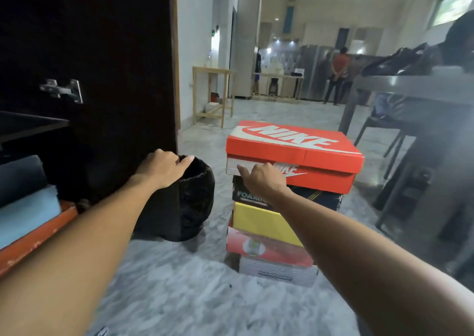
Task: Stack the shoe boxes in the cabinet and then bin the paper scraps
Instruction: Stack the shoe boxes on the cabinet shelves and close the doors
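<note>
Five boxes (277, 207), lower ones half-hidden.

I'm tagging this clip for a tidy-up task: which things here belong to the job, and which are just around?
Job:
orange shoe box
boxes under it
cabinet
boxes in the cabinet
black bin

Around:
grey table
chair
wooden stand
</note>
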